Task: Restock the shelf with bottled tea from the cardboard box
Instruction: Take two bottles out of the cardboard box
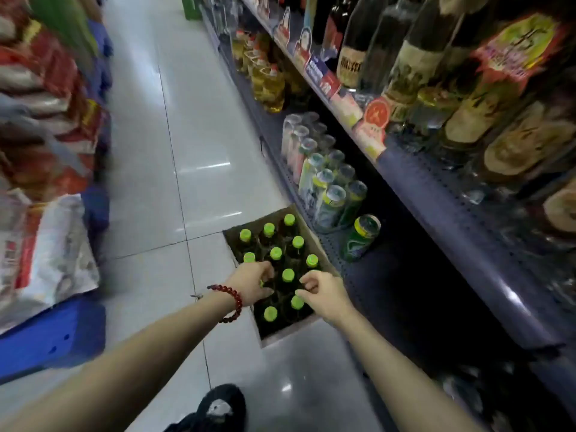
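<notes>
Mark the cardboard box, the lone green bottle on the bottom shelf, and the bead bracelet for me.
cardboard box point(288, 333): head view, near rim flap.
lone green bottle point(358, 243): head view, its label side.
bead bracelet point(234, 299): head view, beads across the left wrist.

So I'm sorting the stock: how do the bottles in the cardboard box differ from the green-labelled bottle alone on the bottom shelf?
The boxed bottles stand upright in rows; the lone shelf bottle stands apart from any row. The boxed ones show bright green caps from above; the shelf bottle shows a pale top and its green label. Both sit beside the floor aisle.
</notes>
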The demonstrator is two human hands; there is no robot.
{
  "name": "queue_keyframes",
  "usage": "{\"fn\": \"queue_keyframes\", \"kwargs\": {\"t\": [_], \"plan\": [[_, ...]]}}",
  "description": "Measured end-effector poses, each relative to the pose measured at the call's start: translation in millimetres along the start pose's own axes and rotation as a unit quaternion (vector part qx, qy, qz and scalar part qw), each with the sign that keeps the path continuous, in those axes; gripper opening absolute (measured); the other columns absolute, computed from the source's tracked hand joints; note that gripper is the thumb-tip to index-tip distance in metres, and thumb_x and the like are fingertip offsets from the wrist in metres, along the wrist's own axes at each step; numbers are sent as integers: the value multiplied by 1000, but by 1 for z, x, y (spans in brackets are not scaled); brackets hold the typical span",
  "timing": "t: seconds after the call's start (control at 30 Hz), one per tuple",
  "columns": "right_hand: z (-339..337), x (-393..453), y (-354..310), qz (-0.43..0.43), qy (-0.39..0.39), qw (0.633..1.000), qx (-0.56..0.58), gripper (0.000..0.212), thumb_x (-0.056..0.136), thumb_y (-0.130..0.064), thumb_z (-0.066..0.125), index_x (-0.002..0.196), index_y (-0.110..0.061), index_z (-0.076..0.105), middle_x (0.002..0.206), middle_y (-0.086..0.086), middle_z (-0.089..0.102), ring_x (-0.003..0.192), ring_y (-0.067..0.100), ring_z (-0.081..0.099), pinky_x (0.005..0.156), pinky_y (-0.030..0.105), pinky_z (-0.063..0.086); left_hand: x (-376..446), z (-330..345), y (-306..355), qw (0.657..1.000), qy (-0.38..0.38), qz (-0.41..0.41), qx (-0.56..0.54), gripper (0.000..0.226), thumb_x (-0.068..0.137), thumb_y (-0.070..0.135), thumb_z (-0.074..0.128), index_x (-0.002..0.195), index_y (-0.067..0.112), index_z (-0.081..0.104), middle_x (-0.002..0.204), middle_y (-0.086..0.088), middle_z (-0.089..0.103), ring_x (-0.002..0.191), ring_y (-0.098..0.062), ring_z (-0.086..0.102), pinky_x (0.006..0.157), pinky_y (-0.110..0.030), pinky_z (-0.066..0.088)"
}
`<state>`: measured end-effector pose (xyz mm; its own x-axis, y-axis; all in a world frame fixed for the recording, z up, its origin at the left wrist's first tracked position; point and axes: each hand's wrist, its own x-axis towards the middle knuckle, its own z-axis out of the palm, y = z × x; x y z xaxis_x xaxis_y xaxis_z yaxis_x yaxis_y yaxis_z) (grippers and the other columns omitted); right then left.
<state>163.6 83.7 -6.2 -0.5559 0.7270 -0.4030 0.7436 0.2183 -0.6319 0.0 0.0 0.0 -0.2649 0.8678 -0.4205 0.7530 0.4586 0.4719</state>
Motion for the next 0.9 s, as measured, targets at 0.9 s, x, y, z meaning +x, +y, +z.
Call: {"fn": "queue_keyframes", "kwargs": {"t": [0.9], "plan": [[96,51,88,-4,35,971,235,38,82,-8,72,120,-10,64,101,-9,65,111,18,60,96,31,48,24,127,-63,971,97,11,-219,37,84,23,67,120,17,60,112,2,66,99,-6,52,83,-14,36]]}}
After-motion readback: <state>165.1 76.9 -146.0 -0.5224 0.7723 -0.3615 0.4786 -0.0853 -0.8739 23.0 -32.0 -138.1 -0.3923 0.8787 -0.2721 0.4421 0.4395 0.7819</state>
